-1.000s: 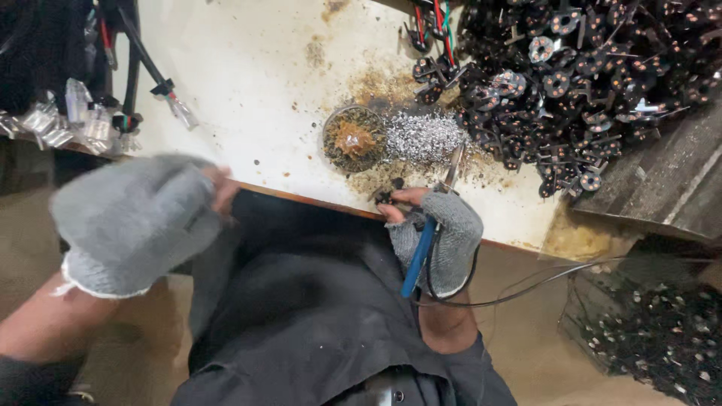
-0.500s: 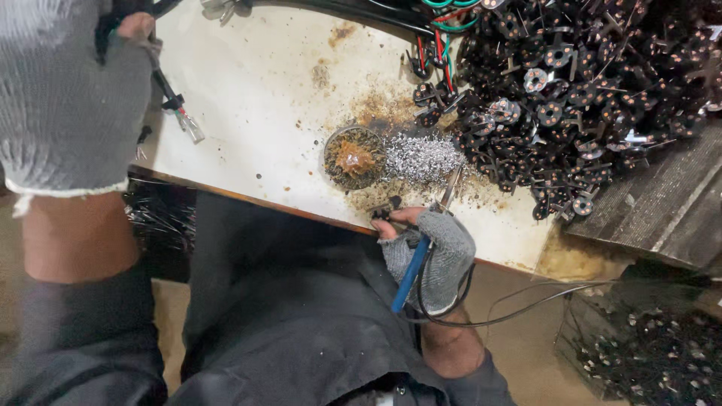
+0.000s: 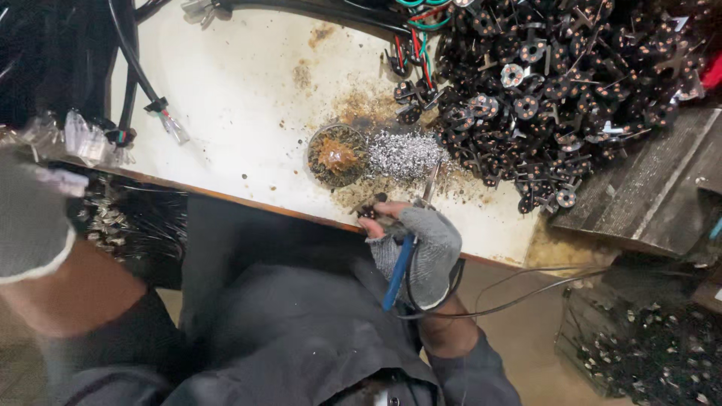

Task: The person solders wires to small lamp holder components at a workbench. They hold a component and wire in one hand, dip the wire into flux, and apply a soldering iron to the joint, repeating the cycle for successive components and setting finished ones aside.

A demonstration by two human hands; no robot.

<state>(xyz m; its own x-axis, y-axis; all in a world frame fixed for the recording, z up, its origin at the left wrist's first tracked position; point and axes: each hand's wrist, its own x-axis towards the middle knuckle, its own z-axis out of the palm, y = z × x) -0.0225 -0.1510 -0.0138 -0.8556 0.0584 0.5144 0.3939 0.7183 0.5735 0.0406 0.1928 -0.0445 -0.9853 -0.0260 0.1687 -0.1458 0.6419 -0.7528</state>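
My right hand (image 3: 423, 252), in a grey fingerless glove, rests at the near edge of the stained white table (image 3: 241, 98). It grips a soldering iron by its blue handle (image 3: 396, 272), with the metal tip pointing up toward a heap of silvery solder scraps (image 3: 402, 154). Its fingertips also pinch a small black part (image 3: 368, 211). A round tin of brown, rusty-looking material (image 3: 337, 155) sits just left of the scraps. My left hand (image 3: 30, 222), gloved in grey and blurred, hangs off the table's left end beside clear-wrapped connectors (image 3: 83, 139). Whether it holds anything is unclear.
A big pile of black round parts with thin leads (image 3: 556, 83) fills the table's right back. Black cables (image 3: 135, 83) run down the left side. A grey board (image 3: 654, 188) lies at right, and a crate of similar parts (image 3: 639, 353) sits below it.
My left hand rose to the table's upper left, then dropped back to the left edge below the table. My right hand stayed at the table edge with the iron.
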